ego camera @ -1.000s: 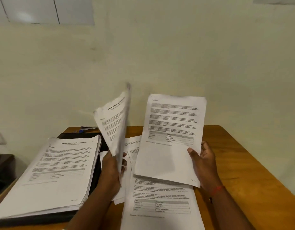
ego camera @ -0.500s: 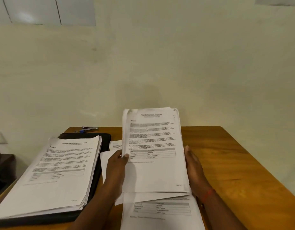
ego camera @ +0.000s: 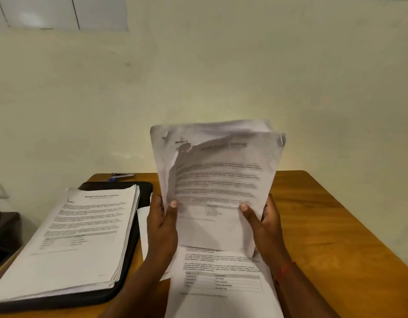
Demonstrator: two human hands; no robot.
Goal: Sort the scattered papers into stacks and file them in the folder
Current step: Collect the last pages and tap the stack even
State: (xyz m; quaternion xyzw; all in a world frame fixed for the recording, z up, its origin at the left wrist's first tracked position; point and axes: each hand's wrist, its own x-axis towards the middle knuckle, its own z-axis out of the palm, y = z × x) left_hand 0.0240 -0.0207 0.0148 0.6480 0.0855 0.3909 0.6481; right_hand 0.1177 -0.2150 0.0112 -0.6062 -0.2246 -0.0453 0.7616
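Both hands are up in the middle of the frame, holding a bundle of papers (ego camera: 218, 180) upright between them, off the bench (ego camera: 331, 237). The left hand (ego camera: 163, 228) has its grip clamped on the bundle's left edge, thumb in front and fingers behind. The right hand (ego camera: 266, 228) is clamped the same way on the right edge. The top of the bundle is blurry, and the front sheet curls away at the upper left, so a second printed page shows behind it. The text's too smeared to read.

Right under the bundle, lower centre, more printed sheets (ego camera: 221, 281) lie flat on the wood, one with a table on it. Lower left there's a thick stack (ego camera: 83, 230) of printed pages lying on a black folder (ego camera: 142, 191), whose edge peeks out around it. A loose white sheet (ego camera: 143, 228) sits between the folder and the left hand. At the bench's back edge, behind the folder, is a small blue-and-silver thing (ego camera: 120, 176), can't tell what. There's a red thread (ego camera: 284, 269) on the right wrist.
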